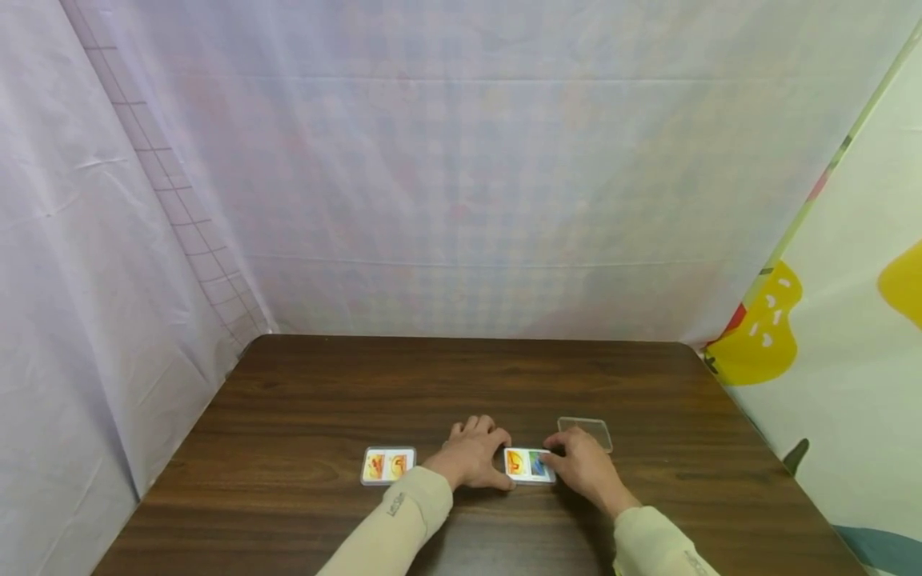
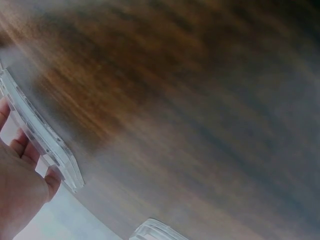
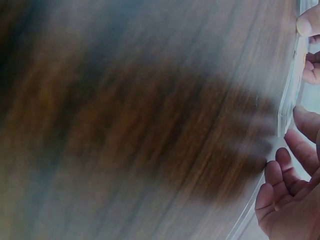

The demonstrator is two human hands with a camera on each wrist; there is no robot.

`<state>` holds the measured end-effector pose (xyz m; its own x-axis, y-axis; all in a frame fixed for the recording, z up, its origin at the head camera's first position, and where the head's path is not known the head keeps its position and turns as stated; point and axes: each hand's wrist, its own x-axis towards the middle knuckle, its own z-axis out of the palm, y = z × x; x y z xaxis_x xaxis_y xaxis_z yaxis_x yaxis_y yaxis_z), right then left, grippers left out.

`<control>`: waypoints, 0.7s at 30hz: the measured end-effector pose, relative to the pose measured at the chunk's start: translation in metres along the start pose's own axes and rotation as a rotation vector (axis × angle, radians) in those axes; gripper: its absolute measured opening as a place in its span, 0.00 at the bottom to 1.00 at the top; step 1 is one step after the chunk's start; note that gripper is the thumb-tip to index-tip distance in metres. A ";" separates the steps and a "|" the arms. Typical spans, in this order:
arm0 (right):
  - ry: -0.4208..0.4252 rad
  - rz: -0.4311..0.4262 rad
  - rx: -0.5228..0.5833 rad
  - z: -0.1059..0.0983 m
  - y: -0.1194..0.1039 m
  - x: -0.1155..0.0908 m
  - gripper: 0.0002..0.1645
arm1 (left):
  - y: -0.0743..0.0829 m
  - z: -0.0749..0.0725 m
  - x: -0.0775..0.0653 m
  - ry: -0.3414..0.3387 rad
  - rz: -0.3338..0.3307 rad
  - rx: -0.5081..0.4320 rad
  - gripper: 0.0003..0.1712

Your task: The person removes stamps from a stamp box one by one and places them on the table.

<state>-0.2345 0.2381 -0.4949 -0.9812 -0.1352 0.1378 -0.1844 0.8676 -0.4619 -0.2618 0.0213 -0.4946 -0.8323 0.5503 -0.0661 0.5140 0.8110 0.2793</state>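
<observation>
Clear-rimmed case (image 1: 527, 466) — white, orange and blue.

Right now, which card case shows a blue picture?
The card case between the left hand and right hand; the leftmost case shows only red and orange pictures.

Blue-green picture (image 1: 537, 465) partly behind right fingers (image 1: 556, 440)

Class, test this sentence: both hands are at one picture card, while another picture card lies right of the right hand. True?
No: the other picture card lies left of the left hand, as the head view shows. That hand and the right hand are at one picture card.
</observation>
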 end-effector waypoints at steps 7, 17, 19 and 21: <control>-0.010 0.008 -0.005 0.001 0.000 0.002 0.10 | -0.001 0.001 0.001 0.001 0.003 -0.004 0.35; -0.008 0.015 -0.023 0.004 0.003 0.004 0.08 | -0.001 0.002 0.001 0.010 0.008 -0.003 0.34; -0.003 0.012 -0.025 0.004 0.003 0.005 0.07 | -0.001 0.002 0.001 0.013 0.008 -0.002 0.34; 0.001 0.007 -0.026 0.004 0.003 0.006 0.06 | -0.001 0.002 0.001 0.015 0.009 0.000 0.34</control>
<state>-0.2411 0.2379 -0.4993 -0.9825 -0.1285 0.1351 -0.1757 0.8807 -0.4400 -0.2630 0.0215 -0.4968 -0.8307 0.5545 -0.0492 0.5214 0.8060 0.2801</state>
